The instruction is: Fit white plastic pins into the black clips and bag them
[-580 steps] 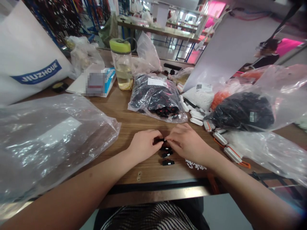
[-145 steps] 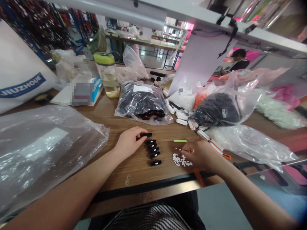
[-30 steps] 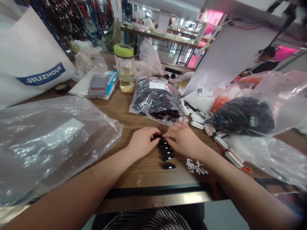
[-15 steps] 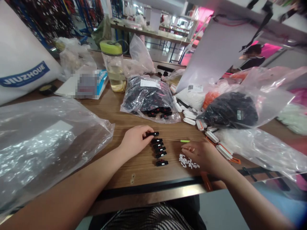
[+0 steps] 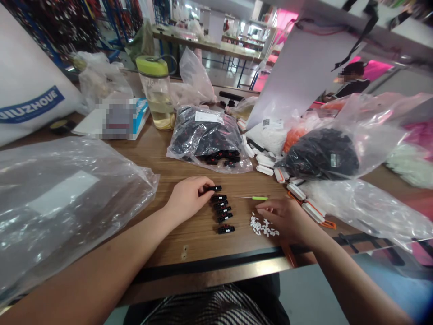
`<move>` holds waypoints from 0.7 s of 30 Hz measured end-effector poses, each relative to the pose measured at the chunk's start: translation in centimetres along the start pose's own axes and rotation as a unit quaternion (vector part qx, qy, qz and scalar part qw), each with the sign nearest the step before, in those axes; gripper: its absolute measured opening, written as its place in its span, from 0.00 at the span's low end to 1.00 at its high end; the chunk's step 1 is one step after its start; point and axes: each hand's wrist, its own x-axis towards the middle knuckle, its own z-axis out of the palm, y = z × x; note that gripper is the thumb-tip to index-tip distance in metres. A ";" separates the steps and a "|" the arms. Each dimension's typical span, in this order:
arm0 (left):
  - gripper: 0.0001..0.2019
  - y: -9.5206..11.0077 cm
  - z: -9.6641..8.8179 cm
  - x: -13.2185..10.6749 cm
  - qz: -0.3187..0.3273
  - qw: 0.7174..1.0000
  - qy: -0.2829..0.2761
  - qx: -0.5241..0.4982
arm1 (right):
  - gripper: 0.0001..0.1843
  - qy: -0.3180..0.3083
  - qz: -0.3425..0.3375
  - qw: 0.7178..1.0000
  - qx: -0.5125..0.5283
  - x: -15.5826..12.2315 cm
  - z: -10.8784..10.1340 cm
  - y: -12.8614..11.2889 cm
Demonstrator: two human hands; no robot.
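On the wooden table (image 5: 176, 246), near its front edge, the left hand (image 5: 187, 198) is laid palm down, the bare forearm stretched in from the lower left. Its thumb and fingertips are closed tightly on a small black connector (image 5: 214, 188). This is held low over the wood at the far end of a row of connectors (image 5: 222, 210). These are short rectangular blocks of matte black plastic, marked with pale dots on the upper face. They are stacked side by side, with the nearest one set a little apart.

The right hand (image 5: 284, 215) is rested on the table to the right of the row, wrist at the table edge, fingers curled and pointed left. Its fingertips are placed at a loose scatter of white pins (image 5: 264, 227), tiny and pale like grains. Whether one is pinched between the fingers cannot be told.

Just beyond that hand a thin tool (image 5: 254, 197) is laid flat, with a fine metal shaft and a bright green handle. Farther back, more black parts are packed in a glossy, crinkled clear bag (image 5: 209, 135). A large, wrinkled plastic bag (image 5: 67, 194) is spread across the left of the table. The wood is shown with a straight brown grain and a dark strip along its edge.
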 end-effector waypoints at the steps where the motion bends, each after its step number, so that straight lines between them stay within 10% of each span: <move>1: 0.05 0.0 0.0 0.0 0.002 1.000 -0.001 0.001 | 0.14 -0.007 -0.012 1.000 0.007 0.2 0.1 0.0; 15: 0.05 -0.2 0.2 0.0 0.001 1.000 0.008 -0.013 | 0.12 -0.036 -0.126 0.976 -0.171 1.5 0.3 -1.7; 21: 0.05 0.0 0.3 0.0 -0.001 1.000 0.018 -0.010 | 0.07 0.028 -0.126 0.992 -0.012 4.8 -0.1 -5.3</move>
